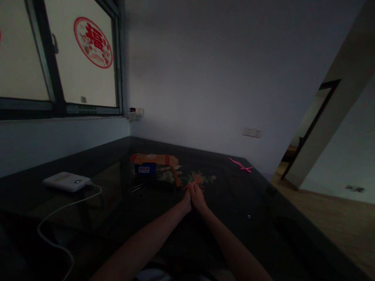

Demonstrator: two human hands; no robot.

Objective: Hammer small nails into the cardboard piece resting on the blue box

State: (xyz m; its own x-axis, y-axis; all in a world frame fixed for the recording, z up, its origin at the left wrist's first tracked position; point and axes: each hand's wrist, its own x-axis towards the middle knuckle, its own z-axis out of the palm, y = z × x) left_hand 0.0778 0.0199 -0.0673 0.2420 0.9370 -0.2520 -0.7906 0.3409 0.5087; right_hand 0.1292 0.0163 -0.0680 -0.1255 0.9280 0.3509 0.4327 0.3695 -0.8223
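Observation:
My left hand [186, 200] and my right hand [197, 196] are pressed together over the middle of the dark, glossy table [228, 242], fingers closed and pointing away from me. Small reddish bits show on both sides of the fingertips; whether they are a held thing or part of the table's pattern I cannot tell. Just beyond the hands is a floral print [199, 178]. To their left stands a blue box [144, 168] behind several thin metal pieces [137, 189]. A brownish-orange, handle-like strip [176, 177] slants down close to the left hand.
A tan wrapper with red ends [155, 159] lies at the blue box. On the left, a white device [67, 181] trails a white cable [58, 210] over the near edge. A pink ribbon-like thing [242, 166] lies far right. Walls border the table's back and left.

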